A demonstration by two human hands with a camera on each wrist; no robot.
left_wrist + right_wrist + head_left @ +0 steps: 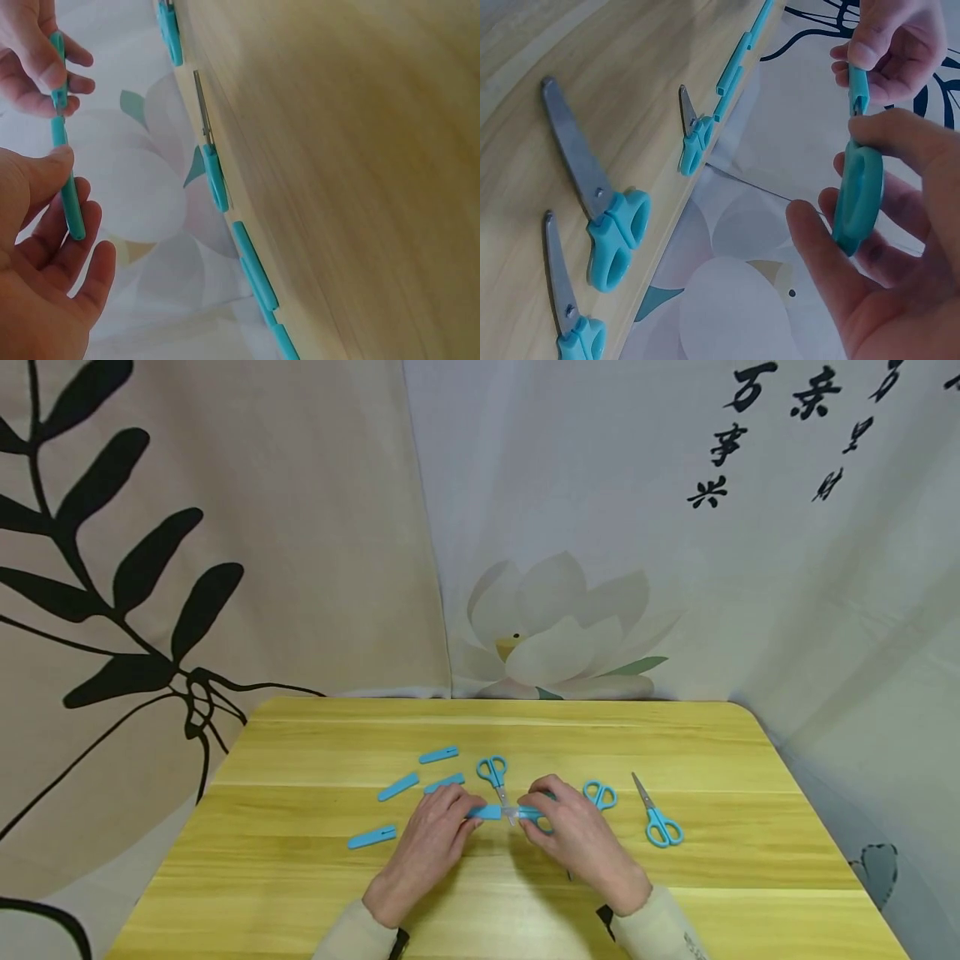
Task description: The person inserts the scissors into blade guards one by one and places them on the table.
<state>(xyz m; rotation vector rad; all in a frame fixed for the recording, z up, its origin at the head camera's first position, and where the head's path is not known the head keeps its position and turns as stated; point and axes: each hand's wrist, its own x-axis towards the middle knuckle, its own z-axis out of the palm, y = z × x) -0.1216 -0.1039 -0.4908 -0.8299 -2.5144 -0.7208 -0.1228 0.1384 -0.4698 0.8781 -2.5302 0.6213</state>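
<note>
My left hand [438, 827] pinches a blue scissors sheath [489, 812] between thumb and fingers, above the table. Facing it, my right hand [573, 831] grips a pair of scissors by its blue handles [862, 195]. The two pieces are held in line. In the right wrist view the sheath [859, 90] meets the scissors closely, with only a short stretch of blade showing between them. From the left wrist, the same narrow bit of metal shows between the sheath [69, 195] and the handle [58, 64]; the rest of the blade is hidden.
On the wooden table [300, 902] lie three unsheathed scissors: one [492, 770] just beyond the hands, one [600, 793] partly behind the right hand, one [660, 827] farther right. Several loose blue sheaths [372, 837] lie left and beyond the left hand. Printed curtains [315, 527] hang behind.
</note>
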